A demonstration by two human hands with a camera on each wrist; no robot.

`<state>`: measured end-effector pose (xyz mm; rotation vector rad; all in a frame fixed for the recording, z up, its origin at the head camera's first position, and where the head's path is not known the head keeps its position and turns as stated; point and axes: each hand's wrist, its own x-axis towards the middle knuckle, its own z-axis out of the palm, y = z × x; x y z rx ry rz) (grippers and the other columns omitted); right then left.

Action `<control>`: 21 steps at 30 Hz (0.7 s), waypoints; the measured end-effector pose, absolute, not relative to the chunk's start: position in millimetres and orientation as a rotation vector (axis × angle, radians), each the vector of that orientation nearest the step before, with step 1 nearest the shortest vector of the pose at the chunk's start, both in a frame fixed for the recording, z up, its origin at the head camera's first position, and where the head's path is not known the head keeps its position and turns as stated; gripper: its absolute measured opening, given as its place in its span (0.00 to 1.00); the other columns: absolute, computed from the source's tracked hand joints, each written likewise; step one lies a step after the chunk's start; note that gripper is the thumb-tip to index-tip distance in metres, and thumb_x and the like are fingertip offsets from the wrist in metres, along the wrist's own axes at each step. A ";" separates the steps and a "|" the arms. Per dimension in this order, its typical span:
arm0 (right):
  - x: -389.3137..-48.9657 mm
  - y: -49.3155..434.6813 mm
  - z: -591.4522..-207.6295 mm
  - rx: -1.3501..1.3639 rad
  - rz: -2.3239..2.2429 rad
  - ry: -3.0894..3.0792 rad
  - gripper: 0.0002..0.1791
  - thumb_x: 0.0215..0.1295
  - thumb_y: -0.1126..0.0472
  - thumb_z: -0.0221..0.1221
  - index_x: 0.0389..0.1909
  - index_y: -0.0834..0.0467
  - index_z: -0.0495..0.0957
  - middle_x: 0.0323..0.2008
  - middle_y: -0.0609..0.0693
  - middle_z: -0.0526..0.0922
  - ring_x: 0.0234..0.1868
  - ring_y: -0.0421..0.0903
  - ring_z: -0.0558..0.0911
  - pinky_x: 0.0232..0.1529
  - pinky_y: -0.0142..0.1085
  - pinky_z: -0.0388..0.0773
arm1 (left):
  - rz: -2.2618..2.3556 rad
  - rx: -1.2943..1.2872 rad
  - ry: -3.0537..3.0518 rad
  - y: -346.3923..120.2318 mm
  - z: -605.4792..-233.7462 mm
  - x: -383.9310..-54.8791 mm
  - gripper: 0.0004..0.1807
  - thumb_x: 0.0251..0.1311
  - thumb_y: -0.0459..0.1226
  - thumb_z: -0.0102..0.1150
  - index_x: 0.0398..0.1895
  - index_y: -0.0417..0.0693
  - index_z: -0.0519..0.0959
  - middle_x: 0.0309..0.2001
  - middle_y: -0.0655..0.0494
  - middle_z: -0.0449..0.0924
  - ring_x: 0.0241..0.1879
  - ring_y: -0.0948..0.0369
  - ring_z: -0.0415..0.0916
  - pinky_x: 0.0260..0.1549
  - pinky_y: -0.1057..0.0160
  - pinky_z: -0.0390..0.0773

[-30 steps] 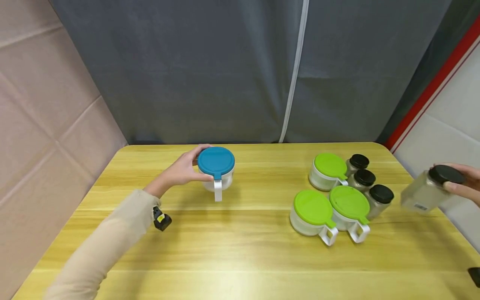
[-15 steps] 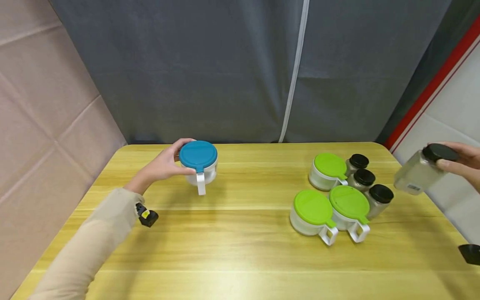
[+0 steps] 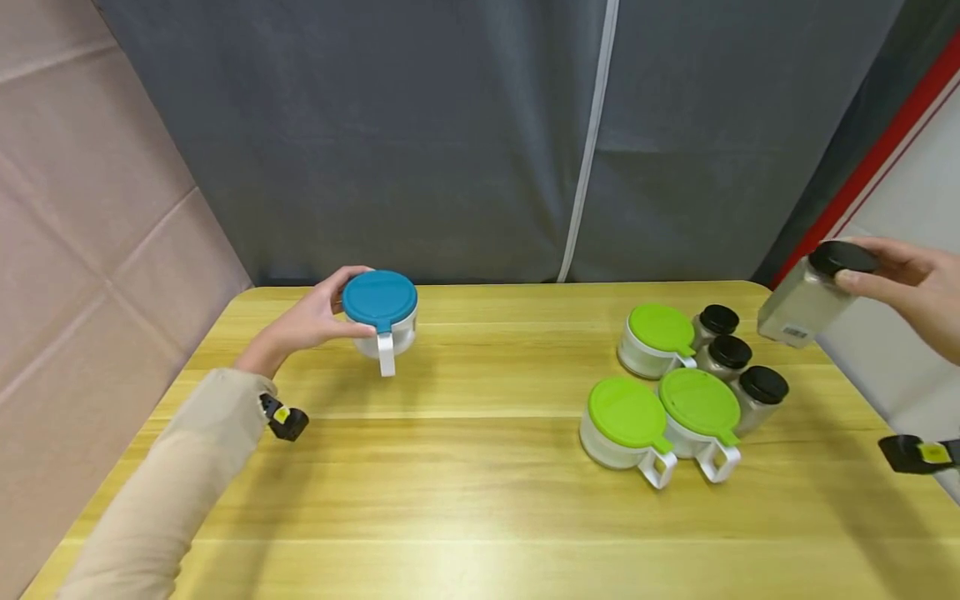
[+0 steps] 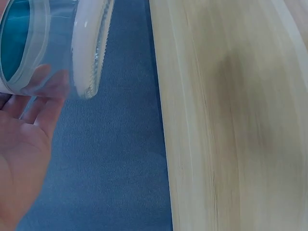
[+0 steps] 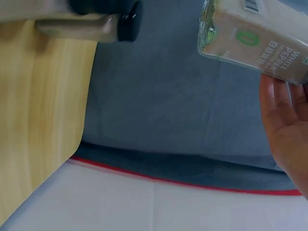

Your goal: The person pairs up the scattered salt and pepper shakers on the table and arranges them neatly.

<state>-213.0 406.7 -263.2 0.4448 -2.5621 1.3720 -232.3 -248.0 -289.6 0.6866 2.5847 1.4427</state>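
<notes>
My left hand (image 3: 311, 315) grips a clear seasoning jar (image 3: 395, 335) with a blue lid and white handle, thumb in front and fingers behind. In the left wrist view a white layer shows at the base of this jar (image 4: 86, 53), held off the wooden table (image 4: 231, 144). At the right, my right hand (image 3: 911, 279) holds a square spice bottle (image 3: 797, 302) by its black cap, tilted and raised above the table's right edge. The label of this bottle (image 5: 262, 36) reads "white pepper" in the right wrist view.
Three green-lidded seasoning jars (image 3: 628, 414) stand on the right half of the table, handles toward the front. Beside them is a row of three black-capped spice bottles (image 3: 759, 396). A grey curtain (image 3: 420, 167) hangs behind the table, a white wall (image 3: 900, 333) at right.
My left hand has moved the blue-lidded jar left and back. My right hand has come further into view, carrying the pepper bottle up and to the left. The standing jars and bottles have stayed put.
</notes>
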 end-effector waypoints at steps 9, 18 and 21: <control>-207.3 337.2 -226.4 0.288 1.244 -2.694 0.20 0.63 0.60 0.52 0.56 0.44 0.66 0.39 0.31 0.70 0.40 0.31 0.66 0.56 0.41 0.50 | 1.429 0.631 2.584 -252.2 -292.3 -234.6 0.42 0.46 0.34 0.66 0.62 0.44 0.53 0.59 0.46 0.58 0.57 0.52 0.57 0.56 0.50 0.56; -226.1 293.9 -221.4 0.558 1.475 -2.678 0.19 0.63 0.64 0.52 0.55 0.53 0.69 0.39 0.43 0.76 0.38 0.40 0.71 0.37 0.26 0.65 | 1.414 0.566 2.591 -262.2 -301.1 -231.0 0.43 0.46 0.34 0.65 0.63 0.44 0.51 0.61 0.45 0.55 0.59 0.50 0.54 0.56 0.48 0.53; -229.8 275.7 -222.3 0.620 1.487 -2.665 0.19 0.62 0.63 0.53 0.54 0.53 0.70 0.37 0.45 0.76 0.36 0.42 0.72 0.38 0.26 0.67 | 1.405 0.566 2.586 -266.7 -305.1 -230.7 0.44 0.47 0.34 0.65 0.64 0.42 0.49 0.61 0.43 0.54 0.59 0.49 0.53 0.56 0.47 0.53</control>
